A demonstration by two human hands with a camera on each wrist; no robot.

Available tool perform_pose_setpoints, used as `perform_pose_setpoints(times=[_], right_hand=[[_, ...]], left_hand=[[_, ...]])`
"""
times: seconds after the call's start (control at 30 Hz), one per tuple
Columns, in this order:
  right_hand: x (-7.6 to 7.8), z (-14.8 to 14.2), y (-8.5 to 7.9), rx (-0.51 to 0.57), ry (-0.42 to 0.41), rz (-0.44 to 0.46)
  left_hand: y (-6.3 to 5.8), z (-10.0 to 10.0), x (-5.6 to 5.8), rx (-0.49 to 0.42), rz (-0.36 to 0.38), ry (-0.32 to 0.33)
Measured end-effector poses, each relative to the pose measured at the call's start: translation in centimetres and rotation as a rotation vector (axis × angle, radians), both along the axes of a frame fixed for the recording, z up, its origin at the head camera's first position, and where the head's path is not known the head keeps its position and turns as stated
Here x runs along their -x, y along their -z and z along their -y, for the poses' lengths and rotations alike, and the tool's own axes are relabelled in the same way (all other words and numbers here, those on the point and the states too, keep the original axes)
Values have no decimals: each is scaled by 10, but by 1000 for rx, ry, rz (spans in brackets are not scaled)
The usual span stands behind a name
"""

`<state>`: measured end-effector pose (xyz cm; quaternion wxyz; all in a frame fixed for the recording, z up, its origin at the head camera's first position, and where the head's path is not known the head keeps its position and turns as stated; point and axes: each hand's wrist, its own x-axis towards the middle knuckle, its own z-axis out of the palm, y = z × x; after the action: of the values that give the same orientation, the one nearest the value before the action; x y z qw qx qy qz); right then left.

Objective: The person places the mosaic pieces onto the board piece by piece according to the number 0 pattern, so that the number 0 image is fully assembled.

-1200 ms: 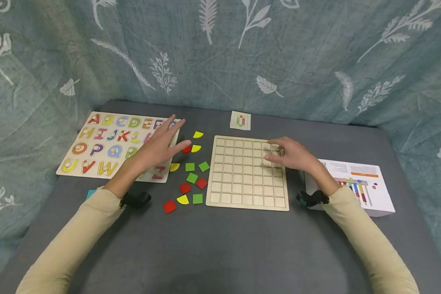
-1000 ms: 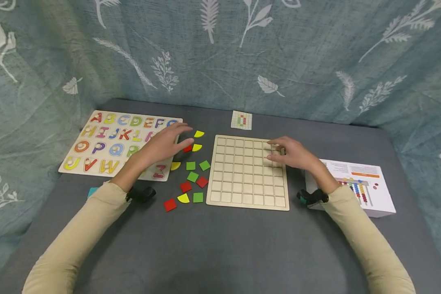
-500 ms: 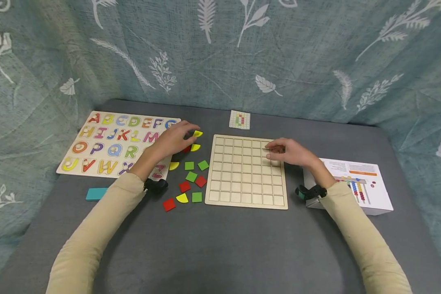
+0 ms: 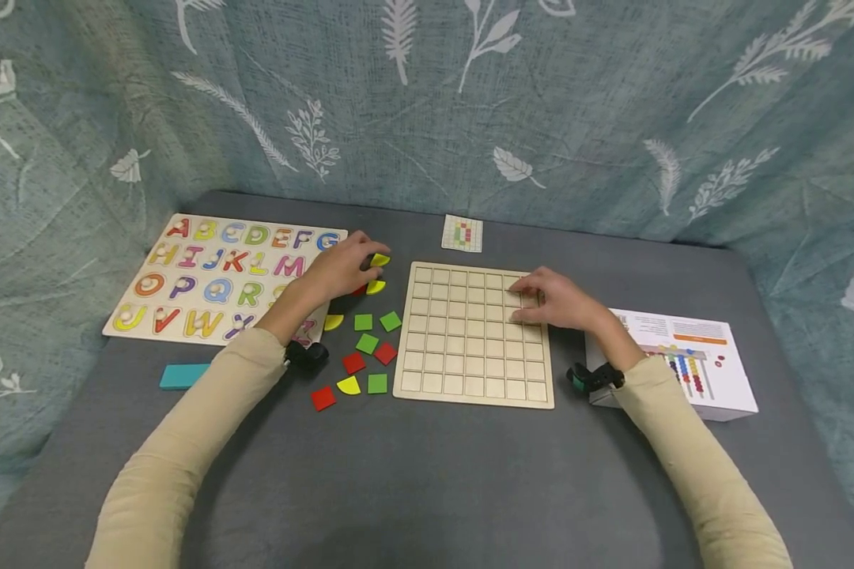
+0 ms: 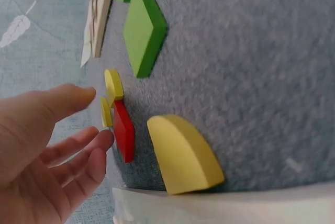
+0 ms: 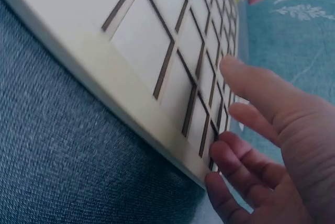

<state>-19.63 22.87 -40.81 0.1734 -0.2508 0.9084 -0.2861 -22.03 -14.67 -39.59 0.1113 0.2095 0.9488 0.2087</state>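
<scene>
My left hand (image 4: 336, 270) reaches over the right edge of the letter puzzle board, its thumb and fingers parted beside a yellow quarter-circle tile (image 4: 380, 259). A second yellow tile (image 4: 375, 287) lies just below, next to a partly covered red square tile (image 5: 123, 130). In the left wrist view nothing sits between thumb and fingers. My right hand (image 4: 558, 300) is at the right side of the wooden grid board (image 4: 473, 401), fingers loosely bent and thumb apart, holding nothing. Its fingertips are right at the board's edge in the right wrist view.
Several green (image 4: 377, 383), red (image 4: 323, 398) and yellow tiles lie left of the grid board. The alphabet puzzle (image 4: 217, 291) is at far left, a teal block (image 4: 183, 376) below it. A pattern card (image 4: 462, 234) lies behind the grid; a white box (image 4: 726, 379) stands at right.
My left hand has moved right, from over the letter puzzle to the yellow tiles, and its spread fingers have bent. The teal block has come into fuller view. My right hand has barely moved.
</scene>
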Motion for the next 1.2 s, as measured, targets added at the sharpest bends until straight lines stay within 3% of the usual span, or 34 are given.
perform_pose_setpoints(times=[0.23,0.37,0.7,1.1,1.2], right_hand=[[-1,2,0,6,-18,23],[-1,2,0,9,-33,81],[-2,1,-1,-25,-61,218],[-17,2,-11,-140,-153,108],[-22,1,-12,-158,-138,55]], left_hand=[[1,-5,11,106,43,23],[0,-8,14,156,23,46],[-1,-9,16,190,23,51],[-1,-9,17,209,-27,65],[-2,-10,17,212,-48,87]])
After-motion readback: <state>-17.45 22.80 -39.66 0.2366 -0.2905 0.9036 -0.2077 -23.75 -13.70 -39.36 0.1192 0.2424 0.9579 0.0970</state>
